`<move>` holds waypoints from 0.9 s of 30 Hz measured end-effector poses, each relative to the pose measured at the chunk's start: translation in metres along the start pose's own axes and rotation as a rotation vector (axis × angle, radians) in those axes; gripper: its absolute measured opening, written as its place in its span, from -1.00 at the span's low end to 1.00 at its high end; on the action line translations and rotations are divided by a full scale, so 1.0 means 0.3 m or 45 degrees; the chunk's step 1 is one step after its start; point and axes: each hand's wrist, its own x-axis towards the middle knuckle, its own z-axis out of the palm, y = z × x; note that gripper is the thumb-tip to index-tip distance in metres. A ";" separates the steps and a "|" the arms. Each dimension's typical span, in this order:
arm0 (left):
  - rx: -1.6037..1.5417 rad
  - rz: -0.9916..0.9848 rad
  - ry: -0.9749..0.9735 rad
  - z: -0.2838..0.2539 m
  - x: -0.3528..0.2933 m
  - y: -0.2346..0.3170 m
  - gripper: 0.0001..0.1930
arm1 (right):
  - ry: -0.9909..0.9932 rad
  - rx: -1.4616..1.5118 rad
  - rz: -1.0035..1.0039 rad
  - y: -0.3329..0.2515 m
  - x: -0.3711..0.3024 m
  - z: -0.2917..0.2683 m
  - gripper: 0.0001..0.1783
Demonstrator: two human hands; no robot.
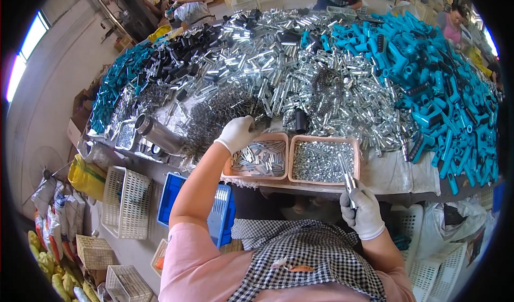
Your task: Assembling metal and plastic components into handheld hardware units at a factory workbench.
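Metal-strewn worktable (396,170), left hand (238,133) closed on springs (214,114), right hand (363,212) gripping silver tube (349,187), concrete-walled workshop.

A slim, shiny metal tube (349,183) stands nearly upright in the white-gloved right hand (363,212), its upper end just over the front rim of the right pink tray (324,139); tangled steel springs (225,112) lie heaped on the tabletop, the gloved left hand (239,132) reaching in at the heap's near edge.
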 end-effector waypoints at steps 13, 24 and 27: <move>-0.053 0.581 0.381 0.158 0.075 0.123 -0.81 | -0.050 -0.322 -0.113 0.025 -0.027 0.002 -0.56; -0.304 0.555 0.070 0.169 0.060 0.152 -0.80 | 0.002 -0.386 -0.242 0.048 -0.026 -0.051 -0.56; -0.185 0.534 0.230 0.161 0.047 0.147 -0.86 | -0.057 -0.388 -0.268 0.062 -0.029 -0.054 -0.52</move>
